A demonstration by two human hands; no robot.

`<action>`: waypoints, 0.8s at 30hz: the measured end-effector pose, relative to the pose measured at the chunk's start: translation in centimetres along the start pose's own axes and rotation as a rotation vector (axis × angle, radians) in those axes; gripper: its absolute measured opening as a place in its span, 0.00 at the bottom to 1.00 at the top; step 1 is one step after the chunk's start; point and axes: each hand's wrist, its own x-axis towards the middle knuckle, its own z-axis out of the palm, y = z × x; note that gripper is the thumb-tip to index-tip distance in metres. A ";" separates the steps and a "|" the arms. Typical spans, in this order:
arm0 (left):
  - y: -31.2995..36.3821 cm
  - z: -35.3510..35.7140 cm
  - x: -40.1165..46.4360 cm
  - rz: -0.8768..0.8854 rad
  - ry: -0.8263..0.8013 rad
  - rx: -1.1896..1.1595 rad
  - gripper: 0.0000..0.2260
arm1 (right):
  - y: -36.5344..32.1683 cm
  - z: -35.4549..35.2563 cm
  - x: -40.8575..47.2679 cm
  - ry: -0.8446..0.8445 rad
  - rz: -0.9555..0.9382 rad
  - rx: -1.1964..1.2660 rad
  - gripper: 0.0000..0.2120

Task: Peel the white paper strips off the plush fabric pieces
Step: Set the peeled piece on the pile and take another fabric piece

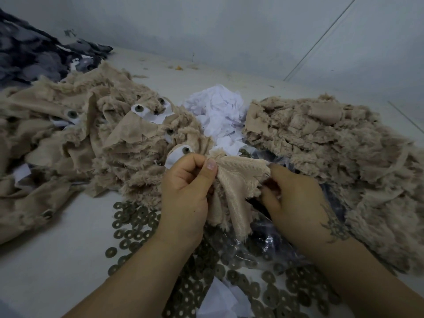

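Far left, back: a dark grey patterned fabric heap (34, 51) is lying against the wall.

Left: a large pile of beige plush pieces (75, 134) is sitting on the white table (52, 267). Several pieces in it are carrying white paper strips (141, 111) with round dark studs (139, 108) set in them; one such strip with a stud is showing just beyond the left hand's knuckles.

Lower left to centre: dull olive ring-shaped washers (135, 226) are lying scattered on the table, touching and overlapping, running under both forearms.

Centre: the left hand (187, 191) is pinching the upper left corner of one beige plush piece (234, 187), thumb pressing against curled fingers, grip narrow and closed on the fabric. The piece is hanging between the two hands, woven backing facing up, fur fringe showing at its edges. No paper strip is visible on the side facing the camera.

Centre back: a heap of loose white paper scraps (220, 111) is lying between the two plush piles.

Right of centre: the right hand (296, 203), tattooed near the wrist, is gripping the piece's right edge, fingers curled under it. Crinkled clear plastic (270, 244) is lying below the hands, over washers.

Right: a second plush pile (332, 152) is resting on the table, with no strips showing.
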 end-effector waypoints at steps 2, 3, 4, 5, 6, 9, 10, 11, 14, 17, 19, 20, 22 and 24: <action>-0.1 0.0 -0.1 0.013 -0.014 0.032 0.10 | -0.5 -0.1 -0.1 -0.102 0.181 0.344 0.09; -0.1 0.1 -0.2 0.019 -0.027 0.044 0.10 | -0.8 -0.2 -0.1 -0.162 0.280 0.538 0.10; -0.1 0.1 -0.2 0.027 -0.045 0.052 0.10 | -1.1 -0.3 0.0 -0.194 0.367 0.704 0.12; -0.1 0.1 -0.3 0.033 -0.065 0.058 0.10 | -1.2 -0.2 0.0 -0.201 0.442 0.848 0.14; -0.2 0.1 -0.4 0.034 -0.081 0.062 0.10 | -1.3 0.0 0.0 -0.195 0.504 0.969 0.15; -0.3 0.2 -0.4 0.029 -0.115 0.075 0.08 | -1.6 0.4 -0.1 -0.210 0.594 1.217 0.14; -0.3 0.2 -0.5 0.029 -0.122 0.081 0.08 | -1.7 0.4 -0.1 -0.237 0.598 1.276 0.14; -0.4 0.3 -0.5 0.029 -0.128 0.083 0.08 | -1.8 0.5 -0.2 -0.263 0.594 1.319 0.13; -0.6 0.5 -0.5 0.034 -0.151 0.113 0.07 | -1.6 0.9 -0.5 -0.235 0.554 1.275 0.14; -0.7 0.6 -0.7 0.063 -0.176 0.182 0.07 | -1.4 1.0 -0.7 -0.128 0.450 1.146 0.12; -0.7 0.7 -0.9 0.110 -0.178 0.252 0.07 | -1.5 0.9 -0.8 -0.136 0.417 1.149 0.12; -0.7 0.7 -0.9 0.126 -0.175 0.275 0.07 | -1.4 0.9 -0.9 -0.140 0.413 1.146 0.12; -0.8 0.7 -0.8 0.138 -0.164 0.301 0.07 | -1.4 1.0 -1.0 -0.132 0.419 1.140 0.13; -0.9 0.8 -0.8 0.143 -0.168 0.324 0.08 | -1.6 1.0 -1.1 -0.116 0.433 1.172 0.10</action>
